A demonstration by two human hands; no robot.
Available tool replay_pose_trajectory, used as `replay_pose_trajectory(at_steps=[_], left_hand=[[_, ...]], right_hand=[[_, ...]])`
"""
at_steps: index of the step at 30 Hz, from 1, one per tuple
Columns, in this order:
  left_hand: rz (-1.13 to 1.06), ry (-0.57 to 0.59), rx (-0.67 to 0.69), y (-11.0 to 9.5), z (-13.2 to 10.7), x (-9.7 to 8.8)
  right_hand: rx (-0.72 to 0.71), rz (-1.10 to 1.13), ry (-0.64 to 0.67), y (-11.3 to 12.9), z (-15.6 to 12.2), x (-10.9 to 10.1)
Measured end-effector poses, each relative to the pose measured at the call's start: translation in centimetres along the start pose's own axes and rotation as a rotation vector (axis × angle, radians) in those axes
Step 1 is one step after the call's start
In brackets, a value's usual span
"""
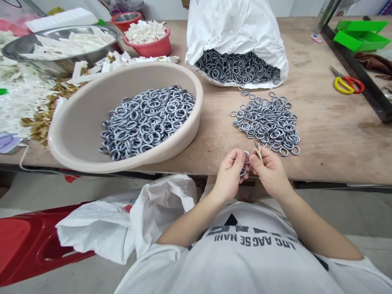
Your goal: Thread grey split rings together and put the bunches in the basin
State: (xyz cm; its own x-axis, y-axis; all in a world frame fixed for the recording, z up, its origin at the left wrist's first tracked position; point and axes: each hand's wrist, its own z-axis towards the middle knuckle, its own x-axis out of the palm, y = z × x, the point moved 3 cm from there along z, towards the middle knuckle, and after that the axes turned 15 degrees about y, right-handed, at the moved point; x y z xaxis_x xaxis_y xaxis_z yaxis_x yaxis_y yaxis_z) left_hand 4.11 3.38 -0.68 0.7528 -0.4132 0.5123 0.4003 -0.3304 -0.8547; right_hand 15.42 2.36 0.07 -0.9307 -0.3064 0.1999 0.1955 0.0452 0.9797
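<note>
My left hand (232, 171) and my right hand (268, 169) meet at the table's front edge, both closed. Between their fingertips they pinch a small grey metal ring (246, 157). My right hand also grips a thin stick-like tool (258, 150) that points up from its fingers. Just beyond the hands lies a loose pile of grey rings (268, 121) on the wooden table (330, 122). A beige basin (82, 118) to the left holds many more rings (147, 120).
A white sack (235, 28) full of rings lies open at the back. Metal and red bowls with white pieces (147, 32) stand far left. Scissors (347, 83) and a green tray (361, 36) sit at the right. A white bag (122, 220) rests on a red stool (27, 241).
</note>
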Motion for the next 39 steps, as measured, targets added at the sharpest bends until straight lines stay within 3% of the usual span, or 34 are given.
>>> replay_pose_trajectory(at_steps=[2, 5, 9, 12, 19, 21, 23, 27, 34, 37, 39], left_hand=[[-0.009, -0.019, 0.003, -0.1, 0.0, 0.0], [-0.083, -0.024, -0.028, -0.4, 0.0, 0.1], [-0.15, -0.061, -0.075, -0.6, 0.0, 0.2], [-0.157, -0.071, -0.079, -0.5, -0.1, 0.3], [-0.128, -0.05, -0.097, -0.3, -0.1, -0.2], [-0.117, -0.054, -0.096, -0.2, -0.3, -0.6], [-0.099, -0.024, -0.095, -0.2, -0.7, -0.7], [-0.094, 0.088, -0.123, -0.3, -1.8, -0.5], [-0.257, -0.047, -0.035, -2.4, -1.7, -2.8], [-0.353, -0.041, -0.042, -2.9, -1.5, -3.6], [-0.378, -0.038, -0.044, -3.1, -1.3, -3.8]], right_hand=[[-0.037, -0.109, -0.041, 0.3, -0.2, -0.3], [-0.156, -0.473, -0.136, 1.3, -0.9, -1.1], [-0.271, -0.984, -0.048, 2.4, -1.8, -0.8], [-0.265, -1.136, -0.026, 2.5, -1.9, -0.4], [-0.234, -1.165, 0.028, 2.3, -1.5, 0.1], [-0.181, -1.105, 0.071, 2.1, -1.0, -0.1], [-0.096, -1.104, 0.014, 2.1, 0.0, -1.0], [0.118, -1.322, -0.269, 2.8, 2.9, -4.1], [0.338, -1.661, -0.144, 2.5, 7.8, -4.6], [0.28, -1.599, -0.181, 2.5, 7.8, -5.0], [0.17, -1.414, -0.198, 2.8, 7.1, -5.4]])
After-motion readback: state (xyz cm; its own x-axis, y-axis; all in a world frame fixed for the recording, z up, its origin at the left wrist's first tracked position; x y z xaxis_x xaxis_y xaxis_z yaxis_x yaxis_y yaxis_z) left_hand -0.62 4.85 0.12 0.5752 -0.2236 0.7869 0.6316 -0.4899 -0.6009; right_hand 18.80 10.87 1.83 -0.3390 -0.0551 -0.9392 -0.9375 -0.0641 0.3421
